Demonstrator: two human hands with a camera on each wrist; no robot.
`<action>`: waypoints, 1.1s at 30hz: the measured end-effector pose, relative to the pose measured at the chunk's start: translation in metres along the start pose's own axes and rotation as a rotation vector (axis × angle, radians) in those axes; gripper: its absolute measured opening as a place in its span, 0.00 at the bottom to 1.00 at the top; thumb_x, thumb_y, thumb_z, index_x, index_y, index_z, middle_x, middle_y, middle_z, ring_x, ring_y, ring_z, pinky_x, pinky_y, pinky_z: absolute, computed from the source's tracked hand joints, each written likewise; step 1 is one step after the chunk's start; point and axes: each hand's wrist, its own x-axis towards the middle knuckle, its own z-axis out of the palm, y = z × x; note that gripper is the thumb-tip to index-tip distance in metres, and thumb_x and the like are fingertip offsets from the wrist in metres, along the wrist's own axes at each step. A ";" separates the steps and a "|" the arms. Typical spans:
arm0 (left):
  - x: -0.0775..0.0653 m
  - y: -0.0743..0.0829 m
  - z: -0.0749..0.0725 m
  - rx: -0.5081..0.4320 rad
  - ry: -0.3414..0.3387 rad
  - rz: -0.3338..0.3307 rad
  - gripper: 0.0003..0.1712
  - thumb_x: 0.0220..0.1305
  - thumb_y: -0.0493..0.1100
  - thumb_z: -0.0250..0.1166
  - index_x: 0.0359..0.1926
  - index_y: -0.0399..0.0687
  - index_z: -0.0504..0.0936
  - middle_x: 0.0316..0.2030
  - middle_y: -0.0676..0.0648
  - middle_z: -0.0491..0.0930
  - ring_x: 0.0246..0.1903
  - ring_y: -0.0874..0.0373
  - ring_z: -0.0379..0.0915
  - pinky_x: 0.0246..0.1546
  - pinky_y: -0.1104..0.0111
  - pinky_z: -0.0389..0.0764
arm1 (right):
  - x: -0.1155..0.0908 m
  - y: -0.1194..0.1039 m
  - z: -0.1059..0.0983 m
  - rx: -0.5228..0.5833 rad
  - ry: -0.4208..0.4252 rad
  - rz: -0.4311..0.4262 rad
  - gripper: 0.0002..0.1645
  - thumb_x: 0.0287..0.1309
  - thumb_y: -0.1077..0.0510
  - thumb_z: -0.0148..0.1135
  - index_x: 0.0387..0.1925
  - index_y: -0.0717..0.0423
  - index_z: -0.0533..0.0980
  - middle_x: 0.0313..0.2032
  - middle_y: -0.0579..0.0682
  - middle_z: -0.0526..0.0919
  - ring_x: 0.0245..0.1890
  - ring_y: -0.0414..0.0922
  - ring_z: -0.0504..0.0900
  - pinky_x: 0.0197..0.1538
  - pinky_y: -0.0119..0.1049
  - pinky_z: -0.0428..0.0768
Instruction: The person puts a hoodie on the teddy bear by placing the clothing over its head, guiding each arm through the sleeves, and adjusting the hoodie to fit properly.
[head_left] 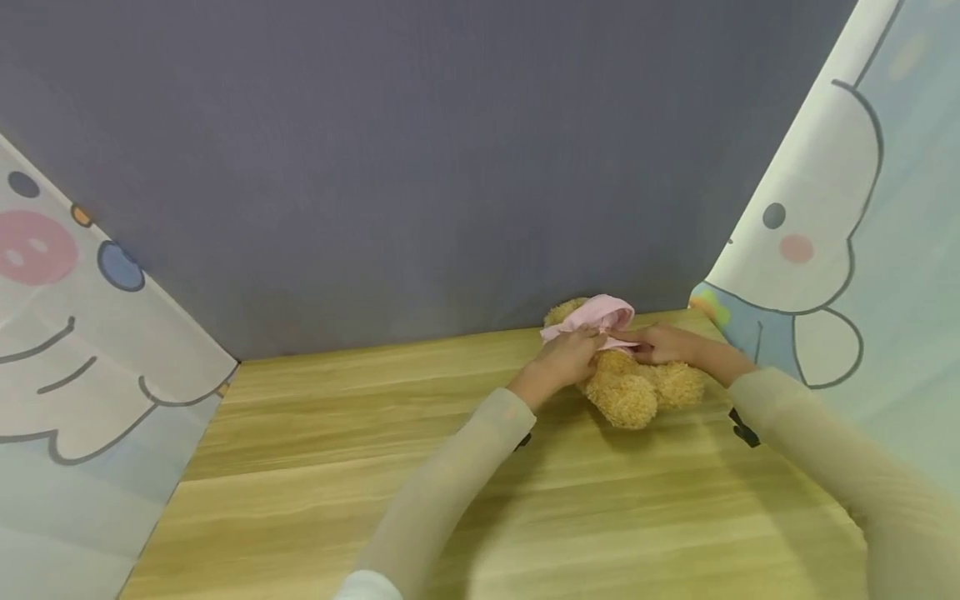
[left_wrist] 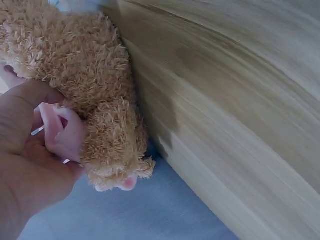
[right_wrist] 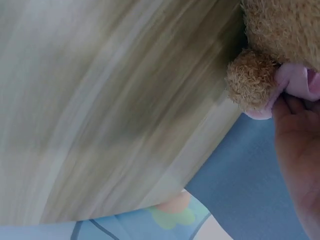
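A curly tan plush toy (head_left: pixel 627 398) lies on the wooden table against the grey panel, its two rounded feet towards me. Pink cloth (head_left: pixel 600 312) is gathered round its upper part. My left hand (head_left: pixel 564 360) grips this cloth from the left; in the left wrist view the thumb and fingers pinch a pink fold (left_wrist: pixel 69 136) beside the curly fur (left_wrist: pixel 80 55). From the right, my right hand (head_left: pixel 670 344) holds the cloth too, its fingers curled at the pink edge (right_wrist: pixel 294 82) in the right wrist view. Both hands meet close together over the toy, hiding part of it.
Behind the wooden table (head_left: pixel 330 467) rises a tall grey panel (head_left: pixel 420 167). Cartoon-printed sheets stand on both sides, the right sheet (head_left: pixel 885 333) close to my right arm and the left sheet (head_left: pixel 67 350) farther off.
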 end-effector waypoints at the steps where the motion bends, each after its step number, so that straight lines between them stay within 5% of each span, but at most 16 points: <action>1: 0.001 0.001 -0.001 -0.002 -0.005 0.001 0.34 0.71 0.47 0.64 0.75 0.56 0.67 0.75 0.53 0.63 0.74 0.55 0.58 0.60 0.65 0.76 | -0.002 0.000 0.001 -0.001 0.009 -0.002 0.31 0.62 0.61 0.62 0.64 0.69 0.71 0.17 0.37 0.64 0.16 0.28 0.56 0.25 0.33 0.66; 4: 0.000 0.001 -0.003 -0.010 -0.028 0.012 0.34 0.71 0.48 0.64 0.75 0.56 0.67 0.75 0.53 0.62 0.74 0.56 0.58 0.59 0.65 0.77 | -0.005 0.003 0.005 -0.018 0.057 -0.035 0.31 0.62 0.62 0.64 0.66 0.63 0.72 0.17 0.36 0.64 0.17 0.27 0.56 0.25 0.32 0.66; 9: -0.013 -0.007 -0.002 -0.044 -0.042 0.052 0.35 0.71 0.46 0.64 0.76 0.54 0.65 0.76 0.50 0.61 0.74 0.55 0.57 0.62 0.64 0.75 | -0.004 0.002 0.014 -0.027 0.159 -0.160 0.48 0.59 0.65 0.67 0.70 0.22 0.61 0.17 0.33 0.63 0.18 0.26 0.56 0.23 0.32 0.64; 11: -0.023 -0.014 -0.002 -0.069 -0.034 0.067 0.37 0.71 0.44 0.65 0.77 0.54 0.64 0.76 0.49 0.61 0.75 0.55 0.55 0.63 0.64 0.74 | -0.001 -0.004 0.018 -0.026 0.185 -0.215 0.52 0.59 0.66 0.68 0.69 0.16 0.57 0.17 0.34 0.64 0.18 0.25 0.57 0.22 0.31 0.64; 14: -0.039 -0.025 -0.001 -0.091 -0.011 0.110 0.39 0.69 0.43 0.66 0.77 0.51 0.62 0.76 0.48 0.61 0.76 0.55 0.54 0.67 0.64 0.70 | 0.005 -0.018 0.023 -0.024 0.184 -0.229 0.44 0.60 0.66 0.68 0.73 0.35 0.66 0.17 0.37 0.68 0.19 0.26 0.59 0.23 0.31 0.67; 18: -0.065 -0.037 0.000 -0.081 0.033 0.154 0.38 0.68 0.41 0.66 0.76 0.47 0.63 0.75 0.46 0.62 0.75 0.53 0.55 0.66 0.65 0.71 | 0.015 -0.040 0.030 0.017 0.128 -0.156 0.29 0.63 0.64 0.66 0.65 0.65 0.74 0.18 0.38 0.69 0.20 0.28 0.62 0.26 0.31 0.69; 25: -0.114 -0.049 -0.003 0.025 0.085 0.127 0.34 0.68 0.39 0.65 0.73 0.39 0.69 0.72 0.38 0.66 0.71 0.44 0.63 0.66 0.57 0.72 | 0.041 -0.074 0.045 0.105 0.046 -0.165 0.29 0.68 0.62 0.64 0.67 0.67 0.70 0.16 0.38 0.65 0.18 0.29 0.62 0.27 0.30 0.70; 33: -0.147 -0.066 -0.004 -0.022 0.164 0.166 0.32 0.62 0.35 0.68 0.68 0.37 0.74 0.68 0.34 0.70 0.67 0.42 0.69 0.60 0.55 0.78 | 0.057 -0.101 0.054 0.117 0.002 -0.158 0.31 0.70 0.60 0.62 0.71 0.62 0.68 0.18 0.36 0.69 0.16 0.29 0.64 0.24 0.29 0.72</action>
